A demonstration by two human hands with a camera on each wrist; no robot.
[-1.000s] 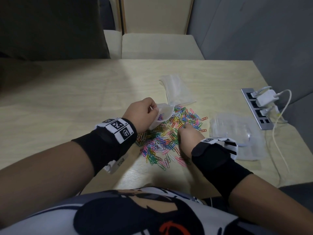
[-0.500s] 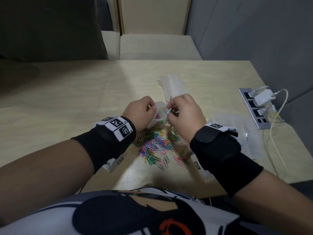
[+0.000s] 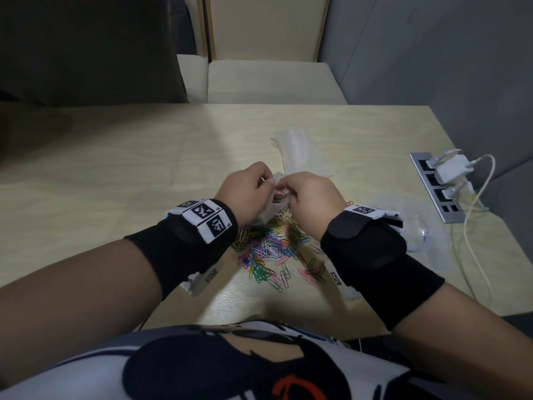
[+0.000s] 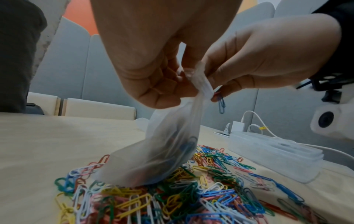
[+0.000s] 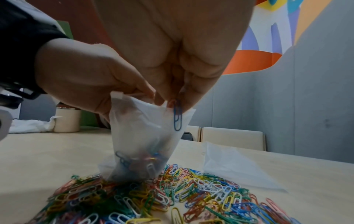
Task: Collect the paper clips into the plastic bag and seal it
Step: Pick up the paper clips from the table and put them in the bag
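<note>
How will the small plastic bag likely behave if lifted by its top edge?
The plastic bag is probably floppy: it creases and sags below where the left hand pinches it. It is likely bottom-heavy, since paper clips gather at its base. The open mouth may spill if tipped.

A pale wooden table carries a heap of coloured clips near its front edge — the bag stands on that heap. Beyond lie spare bags; clear packets and a power strip sit by the right edge.
</note>
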